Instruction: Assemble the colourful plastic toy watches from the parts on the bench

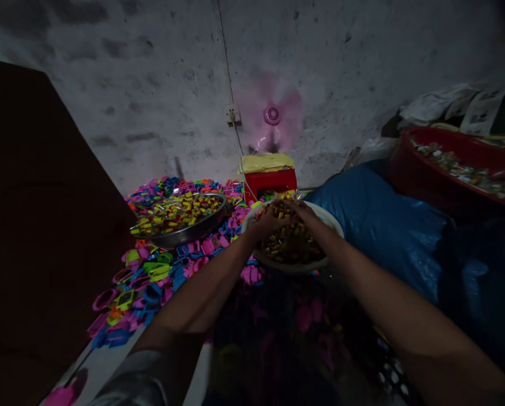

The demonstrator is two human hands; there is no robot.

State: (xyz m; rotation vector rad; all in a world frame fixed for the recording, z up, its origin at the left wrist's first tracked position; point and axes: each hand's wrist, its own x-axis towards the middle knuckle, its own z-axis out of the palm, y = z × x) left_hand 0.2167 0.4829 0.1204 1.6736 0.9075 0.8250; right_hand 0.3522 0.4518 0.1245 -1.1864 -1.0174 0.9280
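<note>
A white basin point(336, 225) sits in front of me, holding many small yellow and red pieces point(290, 242). My left hand point(271, 221) reaches over its left side and my right hand point(306, 214) over its right side. The two hands are cupped toward each other around a heap of the pieces at the basin's far side, with some showing between and above the fingers. In the dim light the fingertips are partly hidden among the pieces. To the left, a metal tray point(193, 232) carries more of these pieces, partly under shiny clear plastic.
Colourful plastic watch-like straps point(150, 270) are piled around the tray. A pink fan point(271, 115) spins behind a red box point(271, 184). A blue sack point(379, 220) and a red tub point(421, 180) stand right; a dark panel point(44, 225) stands left.
</note>
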